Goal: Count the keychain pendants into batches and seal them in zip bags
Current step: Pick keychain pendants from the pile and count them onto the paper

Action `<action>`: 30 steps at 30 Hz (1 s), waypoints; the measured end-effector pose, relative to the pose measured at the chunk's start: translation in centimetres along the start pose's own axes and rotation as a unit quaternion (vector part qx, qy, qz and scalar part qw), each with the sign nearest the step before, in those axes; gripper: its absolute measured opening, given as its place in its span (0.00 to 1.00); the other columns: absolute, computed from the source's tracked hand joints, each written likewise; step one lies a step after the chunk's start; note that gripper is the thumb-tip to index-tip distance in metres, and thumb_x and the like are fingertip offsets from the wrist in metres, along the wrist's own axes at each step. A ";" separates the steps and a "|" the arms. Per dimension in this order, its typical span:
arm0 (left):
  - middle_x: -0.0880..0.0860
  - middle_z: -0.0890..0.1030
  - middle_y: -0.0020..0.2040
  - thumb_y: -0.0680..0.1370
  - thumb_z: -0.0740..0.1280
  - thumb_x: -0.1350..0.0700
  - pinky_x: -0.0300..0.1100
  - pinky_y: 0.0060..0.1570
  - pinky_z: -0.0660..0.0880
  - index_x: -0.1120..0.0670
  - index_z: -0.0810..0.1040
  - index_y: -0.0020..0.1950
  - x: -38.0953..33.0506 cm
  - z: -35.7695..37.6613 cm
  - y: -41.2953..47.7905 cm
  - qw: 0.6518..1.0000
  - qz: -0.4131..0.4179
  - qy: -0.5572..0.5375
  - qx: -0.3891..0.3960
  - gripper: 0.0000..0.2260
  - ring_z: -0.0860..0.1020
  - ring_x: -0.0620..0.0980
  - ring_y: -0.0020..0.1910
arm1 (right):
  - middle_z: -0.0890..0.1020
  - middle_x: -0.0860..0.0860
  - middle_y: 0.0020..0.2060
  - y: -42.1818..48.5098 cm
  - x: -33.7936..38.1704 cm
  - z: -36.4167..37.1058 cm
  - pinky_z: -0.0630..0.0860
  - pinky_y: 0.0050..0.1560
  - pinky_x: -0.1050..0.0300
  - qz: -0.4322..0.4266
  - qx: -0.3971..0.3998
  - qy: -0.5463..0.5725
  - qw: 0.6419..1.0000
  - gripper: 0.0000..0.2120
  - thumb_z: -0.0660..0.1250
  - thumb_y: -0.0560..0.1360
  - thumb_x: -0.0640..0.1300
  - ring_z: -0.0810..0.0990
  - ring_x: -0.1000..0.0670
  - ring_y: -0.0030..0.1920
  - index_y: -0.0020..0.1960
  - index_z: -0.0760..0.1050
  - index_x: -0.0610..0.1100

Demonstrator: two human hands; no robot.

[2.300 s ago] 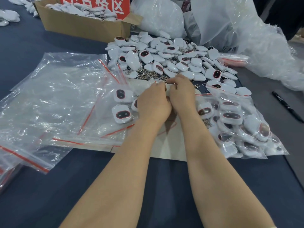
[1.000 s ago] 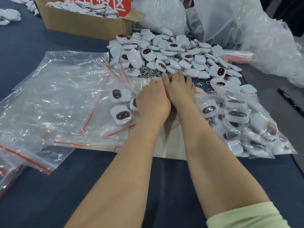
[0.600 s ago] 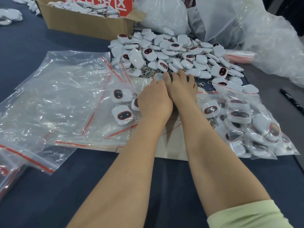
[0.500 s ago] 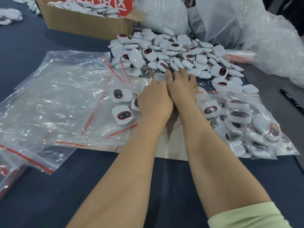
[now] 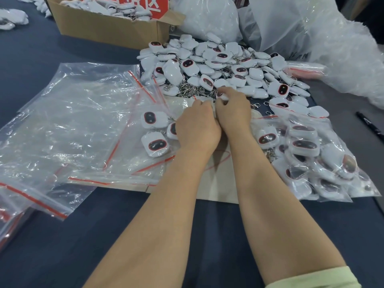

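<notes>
We are working at a dark blue table (image 5: 41, 48), with a beige sheet (image 5: 218, 183) lying beneath our hands. Our right hand (image 5: 233, 110) is pinching one pendant (image 5: 221, 95) at the near edge of the loose pendant pile (image 5: 218, 65). Our left hand (image 5: 197, 126) is curling its fingers at the mouth of a zip bag (image 5: 160, 130) holding a few pendants; we cannot tell whether it is gripping. To the left, empty bags (image 5: 72, 121) are lying flat; to the right, filled bags (image 5: 311, 161); a cardboard box (image 5: 108, 30) is standing behind.

White "区" on red sign (image 5: 143, 6)
</notes>
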State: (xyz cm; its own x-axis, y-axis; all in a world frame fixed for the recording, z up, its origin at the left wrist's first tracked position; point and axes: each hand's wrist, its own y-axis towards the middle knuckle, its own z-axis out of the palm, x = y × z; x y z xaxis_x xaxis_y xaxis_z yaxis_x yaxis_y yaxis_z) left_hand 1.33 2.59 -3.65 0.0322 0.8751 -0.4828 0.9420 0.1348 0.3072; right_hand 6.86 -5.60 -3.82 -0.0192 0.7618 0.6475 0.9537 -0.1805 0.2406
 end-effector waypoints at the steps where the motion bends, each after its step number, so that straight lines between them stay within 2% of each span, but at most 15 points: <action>1: 0.56 0.76 0.56 0.77 0.58 0.59 0.46 0.41 0.63 0.55 0.75 0.58 0.0 0.0 0.0 1.000 0.001 0.005 0.002 0.12 0.75 0.59 0.54 | 0.79 0.45 0.59 0.0 0.0 0.0 0.71 0.61 0.52 -0.005 0.012 -0.010 1.000 0.16 0.59 0.78 0.42 0.76 0.43 0.58 0.64 0.76 0.47; 3: 0.56 0.75 0.57 0.77 0.58 0.60 0.46 0.41 0.63 0.55 0.74 0.59 -0.1 -0.1 0.0 1.000 0.007 0.009 0.012 0.12 0.75 0.59 0.55 | 0.82 0.48 0.55 -0.2 0.1 -0.2 0.74 0.54 0.55 0.007 -0.008 0.030 1.000 0.15 0.58 0.78 0.41 0.78 0.46 0.50 0.59 0.79 0.47; 5: 0.56 0.74 0.59 0.77 0.58 0.61 0.46 0.43 0.64 0.56 0.72 0.61 -0.3 -0.1 -0.1 1.000 0.015 0.005 0.020 0.13 0.73 0.58 0.56 | 0.83 0.51 0.51 -0.3 0.1 -0.4 0.72 0.46 0.60 0.026 -0.050 0.098 0.994 0.13 0.59 0.78 0.39 0.76 0.51 0.42 0.55 0.80 0.47; 7: 0.56 0.71 0.62 0.77 0.58 0.62 0.47 0.46 0.67 0.57 0.71 0.63 -0.5 -0.2 -0.3 1.000 0.020 0.004 0.022 0.14 0.72 0.58 0.57 | 0.82 0.53 0.50 -0.6 0.2 -0.6 0.69 0.44 0.65 0.028 -0.084 0.145 0.985 0.11 0.60 0.77 0.39 0.74 0.55 0.43 0.53 0.80 0.46; 9: 0.56 0.69 0.64 0.77 0.58 0.62 0.49 0.52 0.67 0.56 0.71 0.63 -0.8 -0.2 -0.4 0.999 0.022 0.017 0.016 0.15 0.70 0.58 0.59 | 0.80 0.55 0.47 -1.1 0.4 -0.7 0.65 0.42 0.75 0.015 -0.107 0.191 0.976 0.10 0.62 0.76 0.38 0.73 0.62 0.41 0.54 0.78 0.44; 12: 0.56 0.63 0.72 0.79 0.56 0.61 0.47 0.62 0.63 0.56 0.70 0.65 -1.5 -0.2 -0.6 1.000 0.023 0.011 0.001 0.15 0.63 0.58 0.66 | 0.76 0.59 0.47 -1.8 0.6 -1.1 0.64 0.45 0.80 0.015 -0.100 0.256 0.961 0.14 0.64 0.75 0.36 0.73 0.72 0.42 0.61 0.74 0.42; 13: 0.57 0.61 0.74 0.79 0.56 0.61 0.46 0.65 0.60 0.57 0.70 0.66 -1.7 -0.1 -0.8 1.000 0.026 -0.007 0.001 0.15 0.60 0.57 0.69 | 0.77 0.57 0.52 -2.0 0.7 -1.3 0.65 0.49 0.78 0.033 -0.091 0.272 0.957 0.17 0.65 0.75 0.36 0.74 0.70 0.46 0.64 0.72 0.42; 15: 0.58 0.56 0.76 0.79 0.57 0.62 0.43 0.69 0.55 0.58 0.69 0.67 -2.1 0.1 -1.1 0.998 0.029 -0.059 0.024 0.16 0.55 0.56 0.73 | 0.78 0.47 0.59 -2.1 0.6 -1.8 0.71 0.59 0.65 0.098 -0.077 0.340 0.932 0.20 0.65 0.75 0.37 0.78 0.55 0.55 0.67 0.70 0.44; 16: 0.58 0.53 0.77 0.79 0.57 0.62 0.43 0.69 0.54 0.58 0.69 0.67 -2.2 0.2 -1.3 0.996 0.027 -0.082 0.040 0.16 0.53 0.56 0.74 | 0.78 0.43 0.57 -2.4 0.7 -2.1 0.74 0.58 0.58 0.132 -0.074 0.402 0.903 0.19 0.65 0.75 0.36 0.79 0.49 0.52 0.65 0.70 0.44; 18: 0.58 0.51 0.77 0.78 0.58 0.62 0.44 0.69 0.56 0.57 0.70 0.66 -2.3 0.2 -1.4 0.992 0.017 -0.109 0.055 0.16 0.52 0.56 0.75 | 0.79 0.40 0.48 -2.8 0.8 -2.3 0.77 0.47 0.58 0.174 -0.077 0.505 0.842 0.17 0.66 0.75 0.33 0.79 0.49 0.41 0.61 0.68 0.44; 19: 0.57 0.52 0.77 0.78 0.58 0.63 0.46 0.68 0.58 0.57 0.70 0.65 -2.3 0.2 -1.4 0.992 0.011 -0.115 0.056 0.16 0.53 0.56 0.74 | 0.78 0.40 0.46 -3.0 0.8 -2.3 0.76 0.44 0.58 0.184 -0.084 0.521 0.829 0.16 0.66 0.74 0.33 0.78 0.50 0.38 0.59 0.67 0.43; 23: 0.57 0.56 0.76 0.77 0.58 0.63 0.49 0.65 0.63 0.58 0.69 0.65 -2.4 0.2 -1.3 0.991 0.006 -0.115 0.065 0.17 0.60 0.58 0.71 | 0.78 0.42 0.44 -2.8 0.4 -1.9 0.75 0.45 0.54 0.205 -0.091 0.539 0.812 0.17 0.68 0.74 0.34 0.77 0.49 0.37 0.57 0.65 0.43; 26: 0.57 0.62 0.72 0.77 0.59 0.62 0.49 0.61 0.66 0.57 0.70 0.64 -2.2 0.4 -1.1 0.993 0.013 -0.101 0.059 0.15 0.65 0.58 0.68 | 0.77 0.43 0.45 -2.3 0.4 -1.8 0.75 0.47 0.53 0.203 -0.078 0.550 0.807 0.17 0.68 0.75 0.34 0.76 0.50 0.37 0.60 0.66 0.40; 29: 0.56 0.68 0.65 0.77 0.59 0.61 0.50 0.56 0.69 0.57 0.71 0.62 -2.1 0.6 -1.0 0.995 0.022 -0.088 0.052 0.14 0.68 0.56 0.63 | 0.77 0.44 0.36 -2.0 0.1 -1.8 0.73 0.42 0.53 0.158 -0.047 0.521 0.837 0.03 0.66 0.75 0.33 0.74 0.48 0.36 0.46 0.73 0.38; 30: 0.56 0.69 0.64 0.77 0.59 0.61 0.50 0.54 0.69 0.57 0.71 0.62 -2.1 0.6 -1.0 0.994 0.024 -0.089 0.052 0.14 0.69 0.56 0.62 | 0.77 0.45 0.35 -2.0 0.1 -1.8 0.73 0.42 0.52 0.156 -0.043 0.521 0.838 0.04 0.66 0.75 0.32 0.75 0.47 0.37 0.44 0.73 0.38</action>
State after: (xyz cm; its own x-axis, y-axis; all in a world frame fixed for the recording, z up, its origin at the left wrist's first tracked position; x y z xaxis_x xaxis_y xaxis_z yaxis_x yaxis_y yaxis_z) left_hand 0.55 0.36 -3.47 0.1273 0.7817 -0.6105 0.9673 0.0382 0.2507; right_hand 4.47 -6.29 -2.98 -0.0671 -0.2789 0.9580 0.9368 -0.3480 -0.0357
